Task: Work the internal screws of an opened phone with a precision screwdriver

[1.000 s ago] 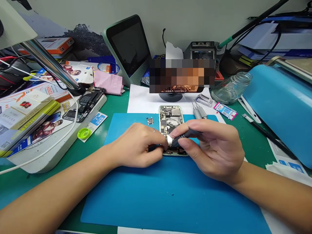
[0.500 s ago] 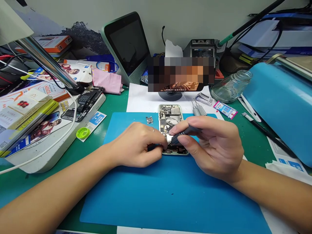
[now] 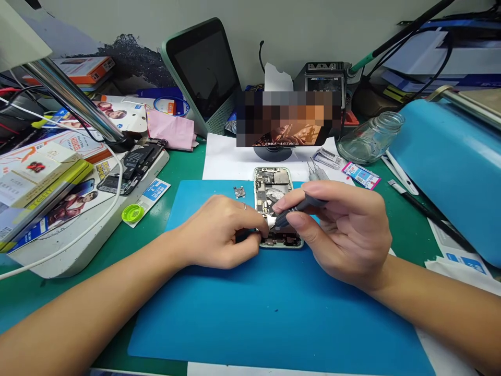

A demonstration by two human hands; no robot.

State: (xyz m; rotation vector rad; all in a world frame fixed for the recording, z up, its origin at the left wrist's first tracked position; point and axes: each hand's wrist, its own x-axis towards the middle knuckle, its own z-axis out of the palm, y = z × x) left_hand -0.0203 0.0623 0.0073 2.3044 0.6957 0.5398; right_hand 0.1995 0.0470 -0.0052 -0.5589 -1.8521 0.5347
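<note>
An opened phone (image 3: 279, 178) lies on the blue mat (image 3: 219, 308), its inner boards and parts exposed. My left hand (image 3: 221, 230) rests at its lower left side, thumb and index finger pinched over the edge by a small white piece (image 3: 271, 221). What those fingertips hold is hidden. My right hand (image 3: 344, 230) grips a dark grey hand tool (image 3: 301, 204) over the phone's lower half; its tip points down left, close to my left fingertips. The tool's exact kind does not show. A small metal part (image 3: 239, 192) lies on the mat left of the phone.
Behind the phone are metal tweezers (image 3: 319, 172) and a screen on a stand (image 3: 274, 152). A glass jar (image 3: 370, 138) lies at the right. At the left, another opened phone (image 3: 135, 164) sits on a white block, near a green cap (image 3: 132, 213).
The tool in my right hand has tilted very slightly, and the whole view has shifted a little. Otherwise my hands and the phone stay in place.
</note>
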